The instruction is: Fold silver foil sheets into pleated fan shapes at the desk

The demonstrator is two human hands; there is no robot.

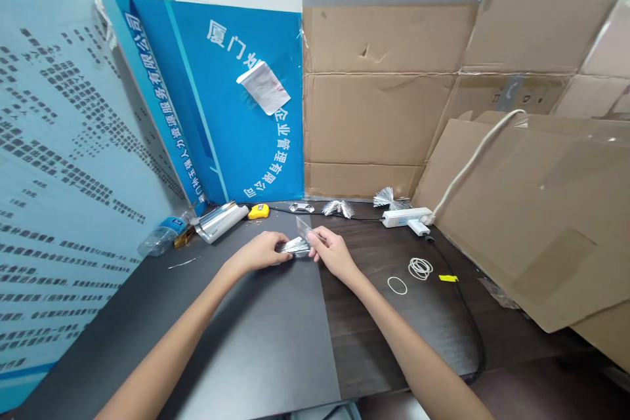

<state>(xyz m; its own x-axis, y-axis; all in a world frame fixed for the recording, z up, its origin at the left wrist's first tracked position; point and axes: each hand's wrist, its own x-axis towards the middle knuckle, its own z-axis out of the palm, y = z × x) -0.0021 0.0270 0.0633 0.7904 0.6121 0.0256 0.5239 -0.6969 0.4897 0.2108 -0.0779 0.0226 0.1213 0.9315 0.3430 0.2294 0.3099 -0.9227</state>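
The person's left hand [266,251] pinches a silver foil bundle [295,247] over the middle of the table [374,335], near the right edge of a grey mat [266,348]. The right hand [333,253], just beside it, grips a thin clear sheet [303,228] that tilts up at the bundle's right end. To the right lie a lone white rubber band [398,293], a cluster of bands [420,268] and a yellow tag [448,278] at the black cable [472,321]. Farther off, a silver roll [221,223], a yellow tape measure [258,211], two foil fans [338,209] and a white power strip [406,216] line the back. A blue panel [221,111] and cardboard [374,111] wall off the far side.

Fingers partly cover the bundle, so its full shape cannot be made out; both forearms run off the near edge. Open mat lies left of and nearer than the hands; leaning cardboard [512,210] narrows the right.
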